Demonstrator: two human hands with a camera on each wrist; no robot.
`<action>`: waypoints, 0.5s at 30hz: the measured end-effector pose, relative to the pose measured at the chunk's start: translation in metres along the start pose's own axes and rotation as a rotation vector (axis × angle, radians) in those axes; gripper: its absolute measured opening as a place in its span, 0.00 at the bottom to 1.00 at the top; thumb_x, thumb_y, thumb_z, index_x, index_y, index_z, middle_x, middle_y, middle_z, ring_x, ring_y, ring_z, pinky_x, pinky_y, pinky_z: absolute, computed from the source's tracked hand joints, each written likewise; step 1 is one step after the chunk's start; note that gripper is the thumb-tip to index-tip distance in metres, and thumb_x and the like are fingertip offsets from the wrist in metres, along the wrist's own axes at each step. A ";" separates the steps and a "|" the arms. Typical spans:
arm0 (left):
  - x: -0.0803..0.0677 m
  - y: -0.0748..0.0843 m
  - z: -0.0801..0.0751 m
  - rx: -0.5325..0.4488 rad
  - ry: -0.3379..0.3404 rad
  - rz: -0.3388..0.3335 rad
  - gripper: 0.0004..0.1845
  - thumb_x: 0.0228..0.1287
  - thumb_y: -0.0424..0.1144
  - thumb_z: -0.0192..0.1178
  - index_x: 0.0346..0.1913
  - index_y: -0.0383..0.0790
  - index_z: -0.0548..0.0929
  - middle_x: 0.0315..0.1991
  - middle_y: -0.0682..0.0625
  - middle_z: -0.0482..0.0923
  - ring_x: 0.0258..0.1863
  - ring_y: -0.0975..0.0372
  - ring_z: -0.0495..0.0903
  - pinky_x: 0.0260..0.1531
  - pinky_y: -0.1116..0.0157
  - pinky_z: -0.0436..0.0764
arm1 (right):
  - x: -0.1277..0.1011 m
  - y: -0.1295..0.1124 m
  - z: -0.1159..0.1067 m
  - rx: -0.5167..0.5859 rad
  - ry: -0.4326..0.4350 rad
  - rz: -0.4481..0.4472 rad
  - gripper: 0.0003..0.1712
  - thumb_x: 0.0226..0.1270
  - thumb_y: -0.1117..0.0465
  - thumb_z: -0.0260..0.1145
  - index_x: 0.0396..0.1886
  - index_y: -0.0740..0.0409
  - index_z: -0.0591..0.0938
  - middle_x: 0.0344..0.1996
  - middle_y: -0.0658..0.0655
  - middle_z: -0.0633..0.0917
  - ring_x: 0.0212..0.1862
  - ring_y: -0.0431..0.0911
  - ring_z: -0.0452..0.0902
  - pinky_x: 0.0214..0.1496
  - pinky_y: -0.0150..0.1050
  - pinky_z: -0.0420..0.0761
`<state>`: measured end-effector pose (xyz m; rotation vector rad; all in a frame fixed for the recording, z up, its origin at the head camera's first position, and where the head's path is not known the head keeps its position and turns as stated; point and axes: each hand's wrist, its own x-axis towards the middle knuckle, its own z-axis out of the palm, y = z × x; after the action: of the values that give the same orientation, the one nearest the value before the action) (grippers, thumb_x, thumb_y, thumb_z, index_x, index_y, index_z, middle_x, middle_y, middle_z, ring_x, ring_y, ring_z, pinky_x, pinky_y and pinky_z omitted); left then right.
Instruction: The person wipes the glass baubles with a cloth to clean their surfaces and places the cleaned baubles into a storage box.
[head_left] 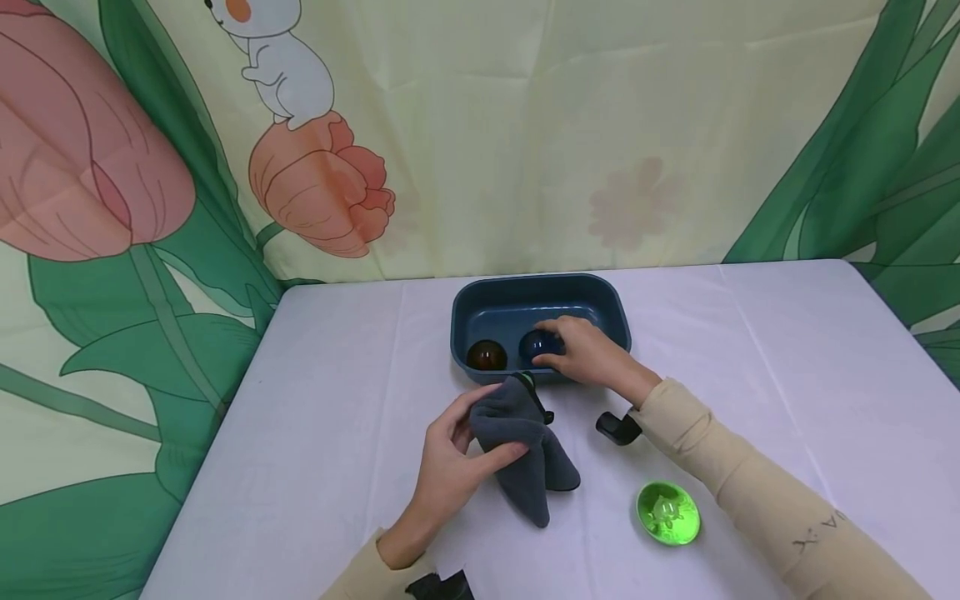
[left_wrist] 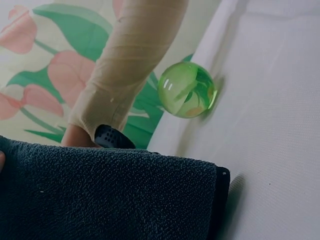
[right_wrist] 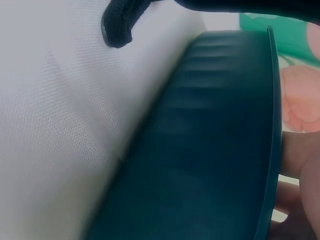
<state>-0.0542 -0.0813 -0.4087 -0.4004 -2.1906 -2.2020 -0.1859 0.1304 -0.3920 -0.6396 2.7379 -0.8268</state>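
Observation:
A folded dark grey cloth (head_left: 517,454) hangs in my left hand (head_left: 450,467), pinched between thumb and fingers just in front of the blue basin (head_left: 540,289). Its terry surface fills the bottom of the left wrist view. My right hand (head_left: 592,357) reaches over the basin's front rim and grips a dark blue glass ball (head_left: 532,344) inside, thumb and fingers curled around it. Beside that ball, to the left in the basin, sits an amber-brown ball (head_left: 487,356). In the right wrist view the basin's outer wall (right_wrist: 215,140) hides the ball.
On the white tablecloth (head_left: 315,433), a clear green ball (head_left: 667,513) lies at the front right, close to the right sleeve (head_left: 750,475). A flower-printed curtain (head_left: 480,142) hangs behind the table. Black camera mounts (head_left: 618,427) sit at the wrists.

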 end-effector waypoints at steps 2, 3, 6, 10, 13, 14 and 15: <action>0.000 0.001 0.000 0.001 -0.001 -0.007 0.35 0.52 0.30 0.75 0.65 0.43 0.76 0.63 0.46 0.75 0.60 0.58 0.79 0.63 0.66 0.76 | 0.001 0.000 0.000 0.009 -0.010 0.001 0.31 0.67 0.57 0.70 0.65 0.70 0.74 0.61 0.70 0.78 0.62 0.61 0.75 0.63 0.58 0.77; 0.000 0.001 0.000 0.001 0.000 -0.009 0.35 0.52 0.30 0.75 0.65 0.43 0.76 0.63 0.46 0.75 0.60 0.58 0.79 0.63 0.66 0.76 | 0.001 0.000 -0.001 0.013 -0.015 0.004 0.31 0.67 0.57 0.70 0.65 0.69 0.75 0.61 0.70 0.78 0.62 0.61 0.75 0.63 0.57 0.77; 0.000 0.002 0.001 -0.001 -0.001 -0.007 0.35 0.52 0.30 0.75 0.65 0.43 0.76 0.63 0.46 0.75 0.60 0.58 0.79 0.63 0.66 0.76 | 0.002 0.000 -0.002 0.022 -0.024 0.010 0.32 0.66 0.57 0.70 0.65 0.69 0.75 0.61 0.70 0.78 0.61 0.61 0.76 0.63 0.57 0.78; 0.000 0.001 0.001 -0.004 -0.003 -0.001 0.35 0.52 0.29 0.75 0.65 0.43 0.75 0.63 0.45 0.75 0.60 0.58 0.78 0.63 0.66 0.76 | 0.002 0.001 -0.003 0.027 -0.025 0.011 0.33 0.67 0.56 0.70 0.66 0.68 0.74 0.62 0.70 0.78 0.62 0.61 0.75 0.63 0.57 0.78; 0.000 0.001 0.001 -0.007 -0.006 0.004 0.35 0.52 0.29 0.75 0.65 0.42 0.75 0.63 0.45 0.75 0.60 0.57 0.78 0.63 0.66 0.76 | 0.001 0.002 -0.003 0.034 -0.023 -0.006 0.33 0.68 0.55 0.69 0.67 0.65 0.73 0.62 0.69 0.78 0.61 0.60 0.76 0.62 0.56 0.78; 0.000 0.001 0.001 -0.008 -0.006 0.005 0.35 0.53 0.29 0.75 0.65 0.42 0.75 0.64 0.45 0.75 0.60 0.57 0.78 0.63 0.66 0.76 | 0.000 0.003 -0.004 0.036 -0.022 -0.013 0.33 0.68 0.55 0.68 0.68 0.65 0.73 0.62 0.68 0.78 0.61 0.60 0.76 0.61 0.56 0.79; 0.000 0.001 0.001 -0.007 -0.006 0.006 0.35 0.53 0.29 0.75 0.65 0.42 0.75 0.64 0.45 0.74 0.60 0.57 0.78 0.63 0.66 0.76 | 0.000 0.003 -0.004 0.037 -0.021 -0.022 0.33 0.69 0.54 0.68 0.68 0.64 0.73 0.61 0.68 0.78 0.60 0.59 0.77 0.60 0.55 0.80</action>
<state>-0.0536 -0.0799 -0.4082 -0.4129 -2.1824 -2.2091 -0.1878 0.1343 -0.3901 -0.6683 2.6954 -0.8683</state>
